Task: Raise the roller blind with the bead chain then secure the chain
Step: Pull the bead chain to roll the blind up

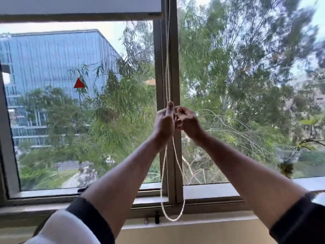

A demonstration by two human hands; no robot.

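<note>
Glass is filling most of the view, two panes split by a grey mullion, with trees and a building showing beyond. Up at the top left, the blind is sitting nearly fully raised, its bottom bar hanging just under the top edge of the view, so the lifting looks largely done and the securing is what remains.

Running down in front of the mullion, the chain is passing through both hands and looping low near the sill.

The left hand is closing around the chain with its thumb pointing up along it; the right hand is curling just beside it, fingertips pinching what seems to be the other strand, though blur is hiding the exact contact.

The chain is looking light, limp and slick between beads, so it is likely asking for a firm pinch across several beads rather than one.
</note>
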